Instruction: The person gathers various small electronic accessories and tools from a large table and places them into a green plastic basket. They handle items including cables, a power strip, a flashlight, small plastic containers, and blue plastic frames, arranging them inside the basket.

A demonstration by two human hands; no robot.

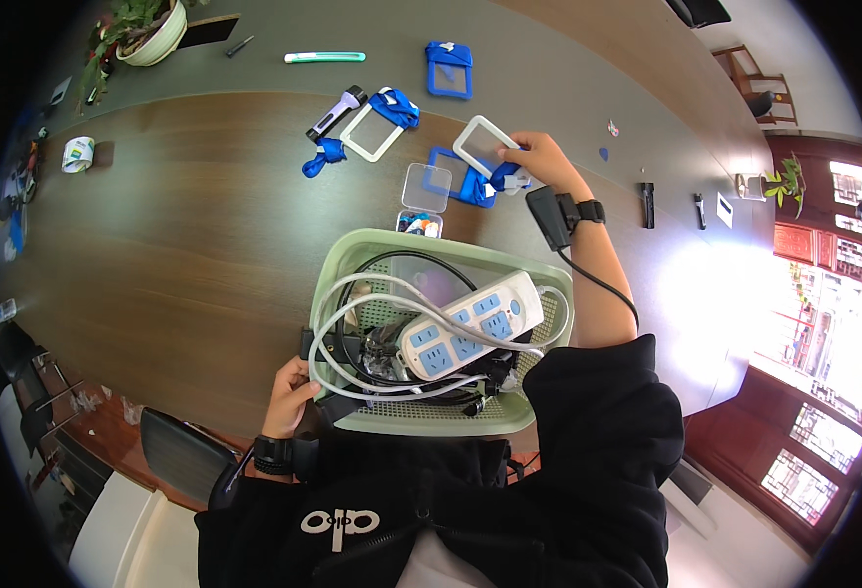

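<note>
My right hand [537, 158] grips a white-framed badge holder [484, 145] with a blue lanyard [506, 176], above the tabletop. Partly beneath it lies a blue-framed badge holder [443, 175]. My left hand [289, 397] rests at the left rim of a light green plastic basket [446, 425], its thumb by the looped cable. Inside the basket are a white power strip [468, 327] with blue sockets, a coiled white cable [401, 283] and dark cables. A small clear box [427, 189] with its lid up holds colourful small items just beyond the basket.
Farther off lie another white badge holder [372, 143], a purple flashlight [337, 112], a blue badge holder [449, 71] and a green-white utility knife [325, 57]. A paper roll [78, 154] stands left; a black flashlight [647, 205] lies right. A potted plant [153, 37] sits far left.
</note>
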